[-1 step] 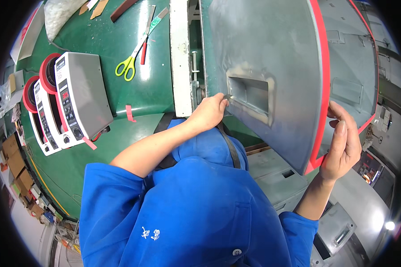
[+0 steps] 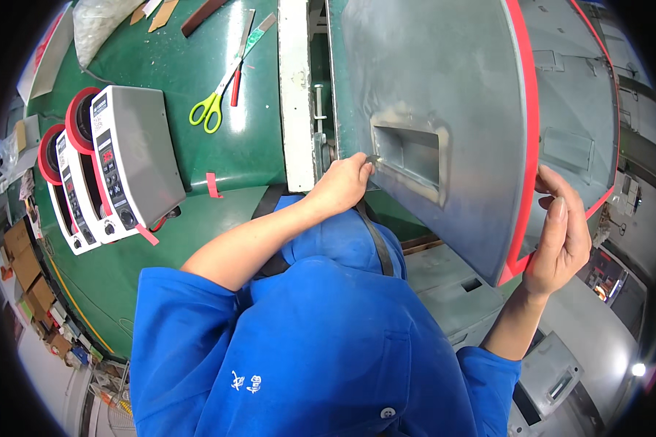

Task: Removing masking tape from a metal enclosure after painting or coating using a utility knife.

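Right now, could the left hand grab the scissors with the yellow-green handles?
Probably yes: the scissors' yellow-green handles lie uncovered on the green tabletop. But the left hand would have to cross the white bar and perhaps first put down the small dark tool it pinches.

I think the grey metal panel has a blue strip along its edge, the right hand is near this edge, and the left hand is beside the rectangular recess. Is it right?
Not quite: the strip along the edge of the grey metal panel is red, not blue, as the head view shows. The right hand and left hand are placed as you say.
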`<state>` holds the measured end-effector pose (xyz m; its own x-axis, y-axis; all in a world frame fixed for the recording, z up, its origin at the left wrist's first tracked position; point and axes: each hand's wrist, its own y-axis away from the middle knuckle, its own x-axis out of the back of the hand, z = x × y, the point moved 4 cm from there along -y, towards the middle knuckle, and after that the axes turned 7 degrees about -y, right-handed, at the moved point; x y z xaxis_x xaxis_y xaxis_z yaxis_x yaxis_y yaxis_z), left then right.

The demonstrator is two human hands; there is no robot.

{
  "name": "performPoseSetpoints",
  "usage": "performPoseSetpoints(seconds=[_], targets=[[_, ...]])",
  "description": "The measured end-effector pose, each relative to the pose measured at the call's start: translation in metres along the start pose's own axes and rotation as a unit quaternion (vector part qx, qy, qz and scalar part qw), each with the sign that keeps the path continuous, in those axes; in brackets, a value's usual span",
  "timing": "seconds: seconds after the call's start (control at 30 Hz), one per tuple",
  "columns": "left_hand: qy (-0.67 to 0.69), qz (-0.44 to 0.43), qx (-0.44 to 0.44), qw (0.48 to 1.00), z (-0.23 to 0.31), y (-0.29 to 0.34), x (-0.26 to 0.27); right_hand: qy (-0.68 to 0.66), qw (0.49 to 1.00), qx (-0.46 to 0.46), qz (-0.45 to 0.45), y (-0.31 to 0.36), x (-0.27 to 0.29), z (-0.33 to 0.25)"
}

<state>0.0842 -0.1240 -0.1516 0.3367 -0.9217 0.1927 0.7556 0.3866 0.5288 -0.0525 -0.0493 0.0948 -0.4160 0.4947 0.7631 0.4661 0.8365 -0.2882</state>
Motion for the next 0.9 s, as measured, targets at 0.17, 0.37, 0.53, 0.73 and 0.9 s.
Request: performPoseSetpoints(seconds=[0.17, 0.37, 0.53, 0.73, 0.9], targets=[[0.008, 0.021, 0.000, 1.000, -0.001, 0.003, -0.001, 0.001, 1.000, -0.001, -0.001, 0.001, 0.000, 0.000], [-0.016, 0.068, -0.055, 0.996, -0.005, -0.003, -0.001, -0.005, 1.000, 0.009, 0.002, 0.001, 0.000, 0.000], [-0.033, 0.062, -0.059, 0.996, -0.002, 0.000, -0.002, 0.005, 1.000, 0.010, -0.002, 0.000, 0.000, 0.000], [-0.005, 0.046, -0.046, 0.998, -0.010, -0.005, 0.000, -0.006, 1.000, 0.004, -0.001, 0.001, 0.000, 0.000], [-0.019, -0.002, -0.043, 0.999, -0.004, -0.006, 0.000, -0.010, 1.000, -0.005, 0.001, 0.002, 0.000, 0.000]])
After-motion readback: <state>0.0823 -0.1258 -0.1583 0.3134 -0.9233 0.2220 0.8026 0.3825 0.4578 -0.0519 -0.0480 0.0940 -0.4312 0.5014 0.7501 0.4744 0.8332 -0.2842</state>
